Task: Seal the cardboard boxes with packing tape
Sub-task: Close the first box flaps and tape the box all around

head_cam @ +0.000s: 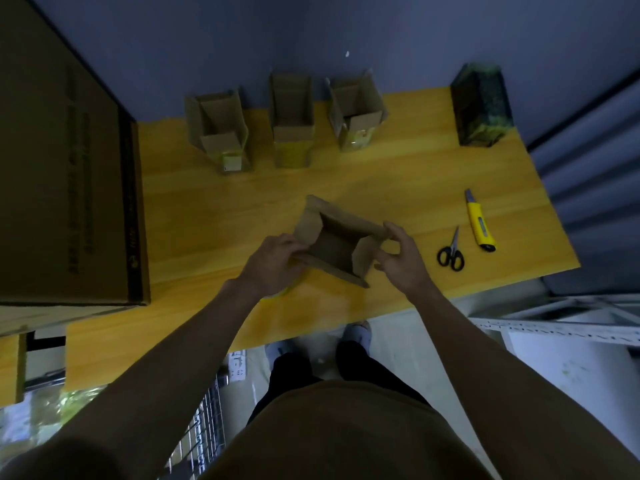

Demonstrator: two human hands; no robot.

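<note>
A big carton (65, 150), cut off at left, crowds your table (381, 178). Your open-topped box (337, 244) sits mid-table: left hand (273, 261) curls round its left flap, right hand (398, 254) pinches the right flap. Something yellow (282, 292) peeks from under your left wrist, unclear. Scissors (450, 254) lie near the right edge.

One view only, worn on the person's head, looking steeply down and forward over the yellow table (398, 174) toward the wall (242, 39); it sits close above both forearms (wide-angle, so edges bend), taking in the floor (311, 344) below.
</note>
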